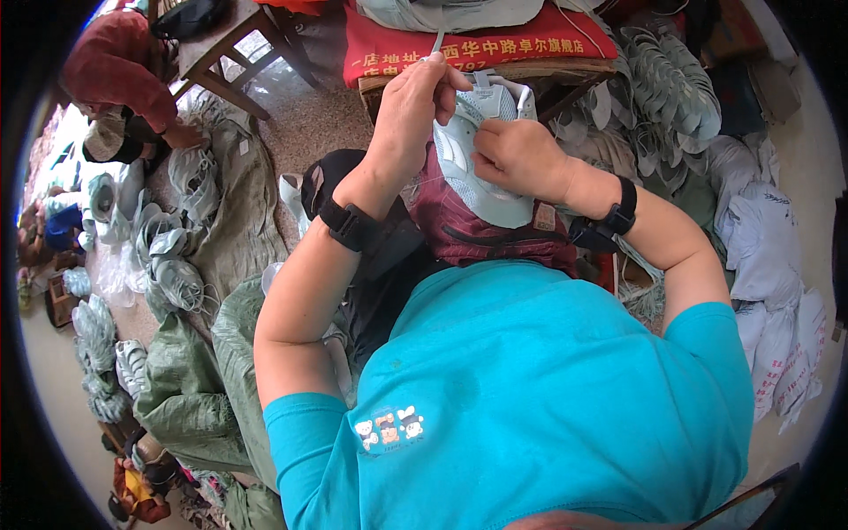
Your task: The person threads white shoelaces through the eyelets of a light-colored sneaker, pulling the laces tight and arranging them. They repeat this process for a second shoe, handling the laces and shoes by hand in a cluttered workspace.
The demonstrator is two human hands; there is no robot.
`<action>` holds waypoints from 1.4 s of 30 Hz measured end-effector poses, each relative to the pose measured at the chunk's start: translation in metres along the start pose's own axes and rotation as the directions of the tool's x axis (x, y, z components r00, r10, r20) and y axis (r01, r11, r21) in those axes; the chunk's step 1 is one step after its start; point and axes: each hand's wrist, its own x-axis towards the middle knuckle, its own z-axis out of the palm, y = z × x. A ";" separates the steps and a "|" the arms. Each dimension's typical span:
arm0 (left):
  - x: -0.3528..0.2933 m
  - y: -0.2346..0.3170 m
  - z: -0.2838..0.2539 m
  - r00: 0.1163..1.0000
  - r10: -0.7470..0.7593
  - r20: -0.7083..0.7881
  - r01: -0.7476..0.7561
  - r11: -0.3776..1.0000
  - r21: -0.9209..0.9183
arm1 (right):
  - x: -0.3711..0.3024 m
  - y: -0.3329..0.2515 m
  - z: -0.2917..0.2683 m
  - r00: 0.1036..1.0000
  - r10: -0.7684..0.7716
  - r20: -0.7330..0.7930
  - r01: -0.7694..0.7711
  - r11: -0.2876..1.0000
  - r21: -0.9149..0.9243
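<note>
A white and pale-blue shoe upper (455, 155) lies across my lap, its toe pointing toward me and its opening away from me. My right hand (521, 157) is closed in a pinch at the right side of the upper, with the fingertips partly hidden. Raised at the upper's far left, my left hand (413, 104) has thumb and forefinger pressed together. A narrow pale strip (439, 41) shows right at those fingertips; whether it is held is unclear. Faint thread-like lines run near the left wrist. Dark bands circle both wrists.
Ahead stands a wooden stool (565, 69) covered with a red printed cloth (389, 40), more pale uppers on top. Bundled uppers (676, 84) and white sacks (764, 238) lie at right. Green sacks (190, 389) and shoe piles are at left, where a person in red (119, 66) bends over.
</note>
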 end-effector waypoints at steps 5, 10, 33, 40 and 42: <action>0.007 0.005 0.011 0.999 -0.033 0.010 0.033 0.999 0.010 | 0.002 0.004 -0.007 1.000 0.008 0.008 -0.009 0.990 0.140; 0.019 0.013 0.015 1.000 0.029 -0.010 -0.030 0.999 -0.027 | 0.003 0.005 -0.007 0.995 0.025 0.096 -0.032 0.997 0.073; 0.007 0.053 -0.027 0.999 -0.039 0.036 0.052 0.838 -0.544 | -0.019 0.021 -0.032 0.808 0.499 0.313 -0.286 -0.132 0.949; -0.019 0.059 -0.154 0.988 0.036 -0.150 -0.135 0.670 -0.730 | -0.042 0.091 -0.078 0.810 0.558 0.180 0.099 -0.433 0.896; -0.029 0.063 -0.180 0.974 0.051 -0.222 -0.192 0.707 -0.681 | -0.058 0.117 -0.089 0.841 0.505 0.195 0.112 -0.515 0.850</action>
